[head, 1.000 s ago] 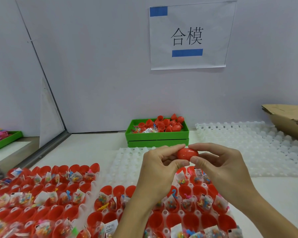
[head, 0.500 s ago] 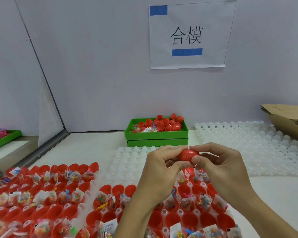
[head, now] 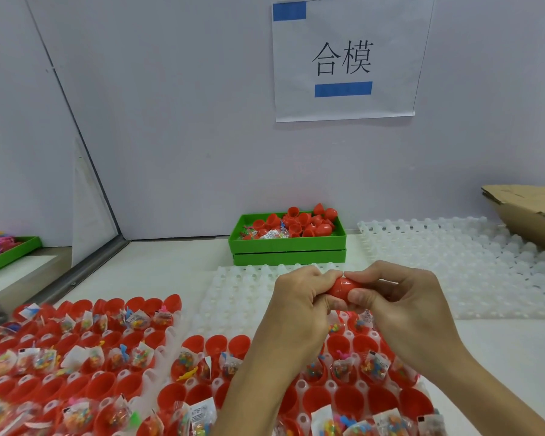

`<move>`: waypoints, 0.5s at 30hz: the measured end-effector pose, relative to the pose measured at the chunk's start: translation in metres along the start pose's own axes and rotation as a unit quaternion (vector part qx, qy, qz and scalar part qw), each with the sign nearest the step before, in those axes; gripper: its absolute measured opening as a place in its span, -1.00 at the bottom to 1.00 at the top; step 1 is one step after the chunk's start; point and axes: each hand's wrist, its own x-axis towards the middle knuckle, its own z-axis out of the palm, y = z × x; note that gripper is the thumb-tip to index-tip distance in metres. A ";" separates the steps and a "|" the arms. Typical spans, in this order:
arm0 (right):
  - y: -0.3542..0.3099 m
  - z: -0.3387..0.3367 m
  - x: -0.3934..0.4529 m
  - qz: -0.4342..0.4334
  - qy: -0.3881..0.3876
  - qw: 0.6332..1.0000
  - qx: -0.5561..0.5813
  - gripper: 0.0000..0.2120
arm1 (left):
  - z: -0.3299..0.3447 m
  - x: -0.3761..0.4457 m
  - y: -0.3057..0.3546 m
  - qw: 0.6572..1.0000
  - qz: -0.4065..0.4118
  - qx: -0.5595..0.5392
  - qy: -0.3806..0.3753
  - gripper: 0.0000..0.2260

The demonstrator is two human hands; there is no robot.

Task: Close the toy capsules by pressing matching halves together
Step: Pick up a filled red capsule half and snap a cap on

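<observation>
Both hands hold one red capsule (head: 341, 287) above the surface: the left hand (head: 299, 297) has its fingers (head: 329, 276) curled round the left end with the thumb beneath, and the right hand (head: 400, 297) pinches the right end between thumb and forefinger, so the capsule sits squeezed between the two sets of fingertips with only its middle showing. The seam appears closed or nearly so, though the fingers hide most of it. If the halves are pressed off-axis, the rim may catch and the shell pop apart or skid out sideways; a corner of a toy packet trapped in the seam would also keep it from snapping shut. A slip would drop it into the open red halves (head: 199, 398) directly below the fingers and could knock their packets out. Counts: one capsule in hand; two trays of open halves below and to the left of the fingers, far too many to count exactly; two clear empty trays (head: 453, 262) beyond and to the right; one green bin (head: 287, 243) of loose halves beyond the fingertips.
</observation>
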 end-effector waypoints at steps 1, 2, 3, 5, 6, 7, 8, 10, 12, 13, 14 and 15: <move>0.000 -0.001 0.000 0.000 -0.007 1.000 -0.006 -0.68 | 0.000 0.000 0.000 1.000 -0.001 0.003 -0.003 -0.77; -0.001 -0.001 0.001 0.001 -0.012 1.000 -0.009 -0.69 | 0.001 0.000 -0.001 1.000 -0.005 0.004 -0.007 -0.79; -0.001 -0.001 0.001 0.003 -0.016 1.000 -0.006 -0.70 | 0.002 0.000 0.000 1.000 -0.011 0.005 -0.011 -0.81; -0.001 -0.001 0.000 0.005 -0.018 1.000 0.004 -0.73 | 0.002 -0.001 0.000 1.000 -0.025 -0.003 -0.012 -0.85; -0.001 0.000 0.000 0.004 -0.019 1.000 0.005 -0.75 | 0.002 -0.001 0.000 0.999 -0.029 -0.013 -0.011 -0.87; -0.002 0.001 0.000 0.001 -0.020 1.000 0.003 -0.75 | 0.001 -0.001 0.000 0.999 -0.032 -0.022 -0.013 -0.88; -0.003 0.001 0.000 -0.002 -0.022 1.000 0.001 -0.74 | 0.001 0.000 0.001 0.999 -0.037 -0.032 -0.015 -0.88; -0.005 0.000 0.002 -0.011 -0.023 1.000 0.000 -0.72 | -0.001 0.002 0.001 0.996 -0.047 -0.072 -0.018 -0.86; -0.008 -0.004 0.004 -0.017 -0.025 0.999 0.011 -0.73 | -0.002 0.002 0.004 0.989 -0.060 -0.134 -0.016 -0.76; -0.009 -0.006 0.004 -0.016 -0.026 0.999 0.018 -0.73 | -0.002 0.002 0.006 0.985 -0.068 -0.159 -0.014 -0.71; -0.009 -0.007 0.005 -0.011 -0.025 0.999 0.029 -0.74 | -0.002 0.002 0.007 0.981 -0.076 -0.177 -0.013 -0.68; -0.009 -0.008 0.004 -0.002 -0.021 0.999 0.040 -0.75 | -0.001 0.002 0.007 0.978 -0.081 -0.191 -0.010 -0.65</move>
